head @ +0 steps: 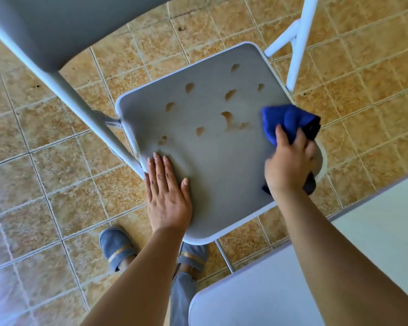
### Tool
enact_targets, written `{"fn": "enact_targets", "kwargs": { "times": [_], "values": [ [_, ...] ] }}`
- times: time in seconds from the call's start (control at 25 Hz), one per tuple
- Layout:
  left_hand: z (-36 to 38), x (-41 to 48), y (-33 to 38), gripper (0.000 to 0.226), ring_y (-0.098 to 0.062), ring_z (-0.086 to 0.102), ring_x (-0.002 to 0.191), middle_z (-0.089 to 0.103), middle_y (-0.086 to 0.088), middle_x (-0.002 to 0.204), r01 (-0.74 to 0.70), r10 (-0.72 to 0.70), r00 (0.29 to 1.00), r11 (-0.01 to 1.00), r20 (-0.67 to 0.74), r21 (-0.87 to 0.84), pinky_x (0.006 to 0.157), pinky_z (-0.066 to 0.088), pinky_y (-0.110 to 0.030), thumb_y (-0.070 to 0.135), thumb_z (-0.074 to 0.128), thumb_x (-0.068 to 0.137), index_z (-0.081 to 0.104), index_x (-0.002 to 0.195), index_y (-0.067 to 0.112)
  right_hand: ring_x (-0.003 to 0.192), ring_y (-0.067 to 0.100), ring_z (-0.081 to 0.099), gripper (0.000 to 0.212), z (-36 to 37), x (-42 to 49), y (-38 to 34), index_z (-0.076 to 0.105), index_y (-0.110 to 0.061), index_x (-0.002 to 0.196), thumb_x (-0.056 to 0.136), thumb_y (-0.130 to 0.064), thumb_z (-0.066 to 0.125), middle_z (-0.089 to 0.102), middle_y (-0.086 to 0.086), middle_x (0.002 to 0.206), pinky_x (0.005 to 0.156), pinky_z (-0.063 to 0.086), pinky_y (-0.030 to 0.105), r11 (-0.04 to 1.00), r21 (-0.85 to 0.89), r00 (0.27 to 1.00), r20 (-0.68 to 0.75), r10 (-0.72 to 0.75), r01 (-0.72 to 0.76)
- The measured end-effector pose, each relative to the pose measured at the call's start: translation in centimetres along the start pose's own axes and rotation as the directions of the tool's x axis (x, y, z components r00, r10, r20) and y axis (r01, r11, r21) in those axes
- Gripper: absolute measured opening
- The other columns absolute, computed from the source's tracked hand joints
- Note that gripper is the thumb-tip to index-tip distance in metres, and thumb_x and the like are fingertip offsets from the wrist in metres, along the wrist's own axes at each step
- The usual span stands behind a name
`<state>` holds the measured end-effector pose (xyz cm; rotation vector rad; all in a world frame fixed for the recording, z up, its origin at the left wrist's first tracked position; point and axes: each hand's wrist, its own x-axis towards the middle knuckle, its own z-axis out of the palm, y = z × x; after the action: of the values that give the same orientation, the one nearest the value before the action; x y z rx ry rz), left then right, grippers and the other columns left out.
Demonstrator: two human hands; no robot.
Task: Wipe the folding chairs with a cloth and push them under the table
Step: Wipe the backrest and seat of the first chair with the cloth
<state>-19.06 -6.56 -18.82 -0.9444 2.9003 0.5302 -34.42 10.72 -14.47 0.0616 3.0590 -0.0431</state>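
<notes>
Two bare forearms reach down from the bottom edge, and beside the right one lies the rounded corner of a smooth pale grey-white surface (pixel 257 300), probably the table, though too little of it shows to be sure. Beneath the arms stand two grey-blue fabric slippers with gold stripes (pixel 117 249) on a floor of tan, mottled ceramic tiles (pixel 57 175) with pale grout lines.

The folding chair's grey plastic seat (pixel 217 161), a flat square with rounded corners and a lighter rim, fills the middle of the view. It is pierced by a scatter of small holes through which the tan floor shows. Its grey backrest (pixel 64 27) rises at the upper left on a pale metal tube (pixel 80 100) that meets the seat's left edge. A second white tubular frame (pixel 299 41) stands on the tiles just beyond the seat's far right corner.

The left hand (pixel 169 196) lies flat and open, fingers together, pressed on the seat's near left corner and gripping nothing. The right hand (pixel 290 163) is closed around a bunched blue cloth of soft, fuzzy weave (pixel 285 121), which touches the seat at its right edge.
</notes>
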Motion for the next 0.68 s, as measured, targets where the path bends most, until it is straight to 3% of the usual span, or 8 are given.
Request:
{"fn": "enact_targets", "kwargs": {
  "times": [0.12, 0.2, 0.28, 0.36, 0.48, 0.56, 0.68],
  "values": [
    [-0.2, 0.0, 0.0, 0.066, -0.022, -0.003, 0.149, 0.004, -0.010, 0.161, -0.010, 0.009, 0.999, 0.999, 0.040, 0.037, 0.121, 0.003, -0.040, 0.044, 0.016, 0.100, 0.008, 0.153, 0.006, 0.123, 0.039, 0.035, 0.064, 0.7, 0.5, -5.4, 0.043, -0.031, 0.138, 0.079, -0.012, 0.059, 0.031, 0.012, 0.150, 0.087, 0.036, 0.049, 0.975, 0.018, 0.974, 0.034, -0.224, 0.224],
    [-0.4, 0.1, -0.1, 0.067, -0.021, -0.005, 0.149, 0.001, -0.010, 0.161, -0.024, 0.021, 0.998, 0.999, 0.064, 0.047, 0.121, 0.004, -0.041, 0.046, 0.014, 0.100, 0.005, 0.153, 0.006, 0.119, 0.038, 0.041, 0.064, 0.9, -2.3, -6.5, 0.047, -0.031, 0.134, 0.075, -0.011, 0.058, 0.037, 0.012, 0.147, 0.082, 0.038, 0.048, 0.888, 0.018, 0.886, 0.066, -0.460, 0.460],
    [-0.8, 0.3, -0.5, 0.068, -0.021, -0.005, 0.149, 0.000, -0.010, 0.161, -0.074, 0.069, 0.994, 0.996, 0.083, 0.059, 0.121, 0.003, -0.040, 0.048, 0.012, 0.099, 0.005, 0.152, 0.005, 0.118, 0.036, 0.043, 0.063, 0.8, -4.8, -4.7, 0.048, -0.032, 0.133, 0.073, -0.013, 0.055, 0.039, 0.009, 0.146, 0.077, 0.039, 0.046, 0.817, -0.022, 0.815, 0.088, -0.573, 0.576],
    [-1.1, 0.4, -1.1, 0.068, -0.022, -0.002, 0.149, 0.003, -0.011, 0.161, -0.162, 0.154, 0.983, 0.984, 0.097, 0.076, 0.121, 0.003, -0.038, 0.047, 0.011, 0.100, 0.006, 0.152, 0.005, 0.118, 0.036, 0.044, 0.061, 0.2, -5.2, -1.7, 0.049, -0.033, 0.131, 0.073, -0.012, 0.052, 0.041, 0.008, 0.145, 0.076, 0.039, 0.045, 0.836, -0.059, 0.838, 0.069, -0.542, 0.546],
    [-1.5, 0.6, -1.7, 0.066, -0.022, 0.002, 0.149, 0.007, -0.012, 0.160, -0.248, 0.238, 0.966, 0.964, 0.099, 0.095, 0.121, 0.005, -0.038, 0.044, 0.015, 0.100, 0.012, 0.152, 0.003, 0.120, 0.040, 0.039, 0.062, -0.3, -1.7, -0.6, 0.049, -0.028, 0.134, 0.077, -0.005, 0.057, 0.039, 0.013, 0.146, 0.082, 0.038, 0.050, 0.967, -0.038, 0.967, 0.045, -0.249, 0.251],
    [-1.6, 1.0, -2.0, 0.065, -0.023, 0.005, 0.149, 0.009, -0.013, 0.160, -0.331, 0.318, 0.941, 0.936, 0.113, 0.123, 0.121, 0.009, -0.040, 0.042, 0.018, 0.100, 0.014, 0.151, 0.002, 0.125, 0.041, 0.035, 0.063, 0.5, 1.6, -3.5, 0.045, -0.027, 0.137, 0.080, -0.007, 0.058, 0.032, 0.014, 0.150, 0.088, 0.035, 0.052, 0.992, -0.006, 0.991, 0.020, -0.129, 0.129],
    [-1.8, 2.1, -2.0, 0.063, -0.022, 0.008, 0.148, 0.013, -0.012, 0.160, -0.553, 0.531, 0.832, 0.816, 0.159, 0.170, 0.120, 0.014, -0.040, 0.043, 0.019, 0.101, 0.018, 0.151, 0.003, 0.127, 0.038, 0.033, 0.062, 1.0, 3.3, -8.8, 0.042, -0.031, 0.139, 0.081, -0.013, 0.056, 0.028, 0.011, 0.152, 0.091, 0.034, 0.050, 0.972, 0.005, 0.971, 0.039, -0.234, 0.234]
  ]
}}
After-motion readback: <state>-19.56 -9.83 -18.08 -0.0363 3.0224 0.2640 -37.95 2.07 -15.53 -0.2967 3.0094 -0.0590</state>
